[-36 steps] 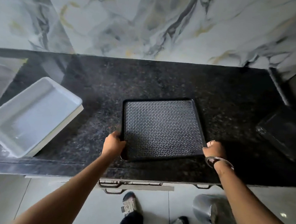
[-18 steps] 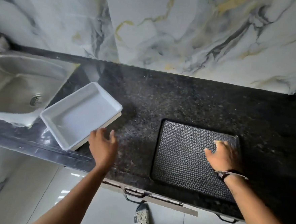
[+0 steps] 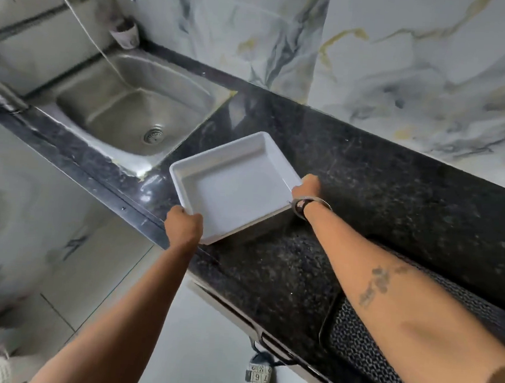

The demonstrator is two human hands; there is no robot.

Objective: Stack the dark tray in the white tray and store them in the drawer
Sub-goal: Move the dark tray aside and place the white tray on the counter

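The white tray (image 3: 233,187), deep and empty, sits on the black granite counter (image 3: 394,195) just right of the sink. My left hand (image 3: 183,225) grips its near-left corner. My right hand (image 3: 305,187) holds its right rim. The dark patterned tray (image 3: 363,345) lies flat on the counter at the lower right, largely hidden under my right forearm. A drawer front with a dark handle (image 3: 276,347) runs below the counter edge; it looks closed.
A steel sink (image 3: 131,111) is set into the counter at the left, with a small cup (image 3: 125,34) at its back corner. Marble wall tiles rise behind the counter. The floor and my shoe (image 3: 257,377) show below.
Both hands left the dark tray and moved left to the white tray. The left hand went from open beside it to gripping its corner; the right came off the dark tray onto the rim.
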